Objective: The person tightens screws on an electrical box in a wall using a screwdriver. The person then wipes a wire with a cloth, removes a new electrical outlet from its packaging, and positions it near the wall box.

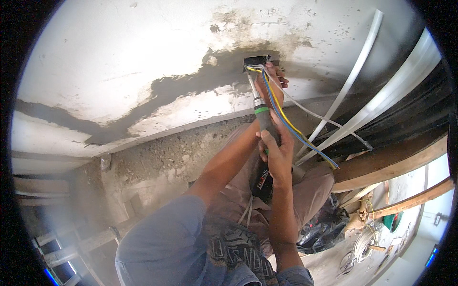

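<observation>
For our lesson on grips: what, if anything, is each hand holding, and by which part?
The right hand holds the black-and-green tool around its body. The left hand is at the wall box; whether it grips anything cannot be told.

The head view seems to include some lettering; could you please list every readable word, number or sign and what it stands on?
Black section below the right hand: short block lettering, whose wording I leave uncopied.
Grey-blue shirt: large printed lettering on the front, upside down and creased; likewise left uncopied.
I can make out no other lettering.
</observation>
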### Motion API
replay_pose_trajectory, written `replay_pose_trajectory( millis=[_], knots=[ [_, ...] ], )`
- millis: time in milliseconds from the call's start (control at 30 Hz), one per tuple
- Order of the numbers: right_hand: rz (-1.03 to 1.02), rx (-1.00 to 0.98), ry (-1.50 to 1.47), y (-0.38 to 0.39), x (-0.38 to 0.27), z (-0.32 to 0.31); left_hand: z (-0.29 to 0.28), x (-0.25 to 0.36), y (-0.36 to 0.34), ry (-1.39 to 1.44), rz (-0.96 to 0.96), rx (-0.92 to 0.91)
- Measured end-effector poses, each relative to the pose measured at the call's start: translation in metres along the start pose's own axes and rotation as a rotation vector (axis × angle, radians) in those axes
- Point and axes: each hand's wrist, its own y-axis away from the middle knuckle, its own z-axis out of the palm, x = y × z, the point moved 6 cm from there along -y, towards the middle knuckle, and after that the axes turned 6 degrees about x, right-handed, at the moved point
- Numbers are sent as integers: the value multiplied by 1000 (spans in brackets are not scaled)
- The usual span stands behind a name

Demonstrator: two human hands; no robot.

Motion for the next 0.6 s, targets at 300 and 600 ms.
replay_pose_trajectory(
  millis=[300,600],
  knots=[
    [-156,8,370,-7,-4,-6,1,-3,1,172,50,-58],
    [164,-36,-186,-5,-7,-1,1,5,-6,90,114,-35]
  ],
)
